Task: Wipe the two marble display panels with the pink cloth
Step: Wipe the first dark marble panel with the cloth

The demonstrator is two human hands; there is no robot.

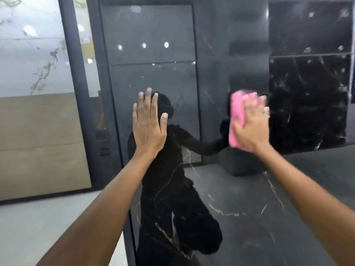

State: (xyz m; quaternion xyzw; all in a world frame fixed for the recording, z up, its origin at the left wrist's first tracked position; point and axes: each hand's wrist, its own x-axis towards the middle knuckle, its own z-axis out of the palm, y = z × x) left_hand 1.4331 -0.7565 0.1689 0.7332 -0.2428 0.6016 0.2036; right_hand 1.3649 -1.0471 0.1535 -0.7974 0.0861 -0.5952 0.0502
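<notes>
Pressing a folded pink cloth (236,120) flat against the dark marble panel (221,198), the right hand (251,125) has its fingers straight and spread over the back of the cloth, palm toward the stone. Its outline is blurred. The cloth shows past the thumb side of the hand, as a tall pink strip from above the fingertips down to the heel of the palm. The bare right forearm runs down to the lower right corner of the view.

To the left, well apart from the cloth, the left hand (148,123) lies flat and open against the same glossy panel, fingers straight and pointing up, thumb out to the right, holding nothing. Its bare forearm slants down to the lower left.

Between and below the two hands the polished surface carries a dark reflection of the person (172,189), with pale gold veins running across the stone. Round reflections of lights show higher up on the panel.

On the far right stands a second black marble panel (309,93) with white veining and a horizontal joint across it. At the left edge of the dark panel runs a dark metal frame (76,73); beyond it are a white marble slab with grey-green veins (34,54) and, under that, a beige slab (38,141). A pale floor (38,227) lies at the lower left.
</notes>
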